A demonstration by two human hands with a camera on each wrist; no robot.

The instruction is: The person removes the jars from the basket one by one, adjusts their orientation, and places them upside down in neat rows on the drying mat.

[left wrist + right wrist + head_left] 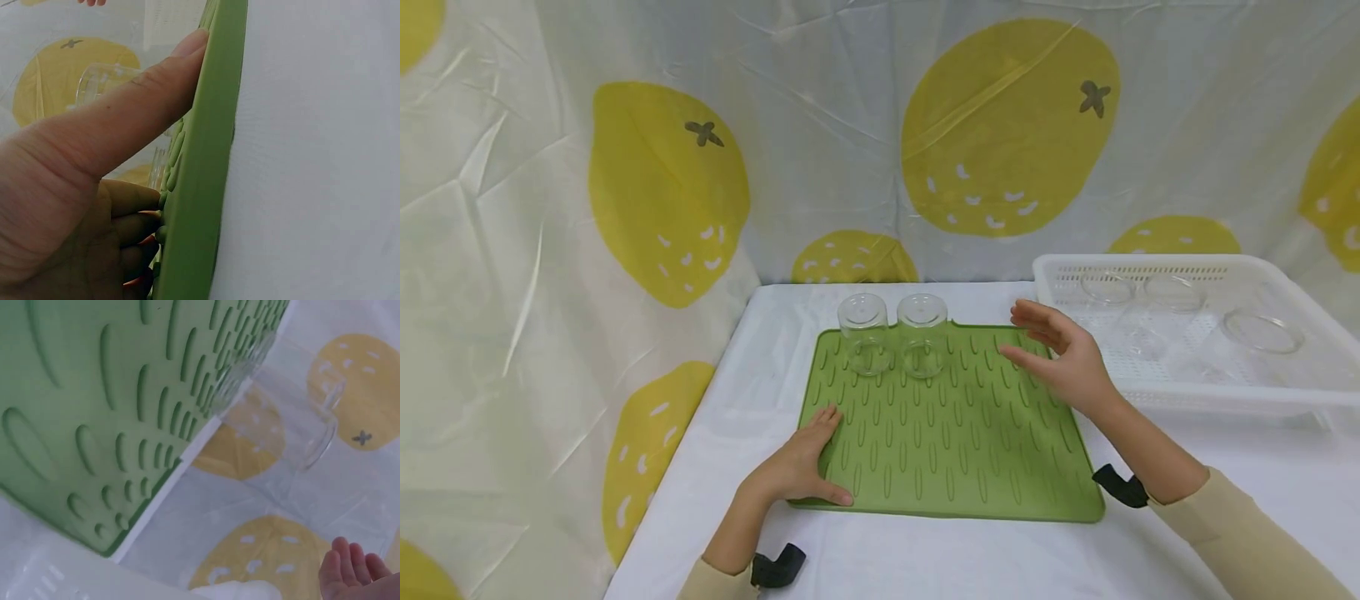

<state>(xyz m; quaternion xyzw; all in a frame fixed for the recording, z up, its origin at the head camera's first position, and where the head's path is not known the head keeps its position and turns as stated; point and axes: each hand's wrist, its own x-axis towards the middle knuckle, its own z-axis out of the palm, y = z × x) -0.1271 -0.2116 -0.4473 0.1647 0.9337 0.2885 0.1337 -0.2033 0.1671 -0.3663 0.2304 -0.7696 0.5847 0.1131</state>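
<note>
My left hand (801, 462) rests on the front left corner of a green ridged drying mat (955, 450), thumb along its front edge and fingertips on the ridges. Two clear glasses (867, 337) stand side by side at the back left of the mat, each with its flat base up. My right hand (1063, 358) is raised over the mat's back right part, between the glasses and a white basket (1195, 400). Its fingers are loosely bent, thumb apart, and they hold nothing. The left wrist view shows the left thumb (125, 112) lying over the mat's rim.
Several clear glasses (1262, 331) are inside the perforated white basket at the right, which stands beside the mat. A white cloth (760, 367) covers the table. Behind and to the left hangs a curtain (827, 125) printed with lemons.
</note>
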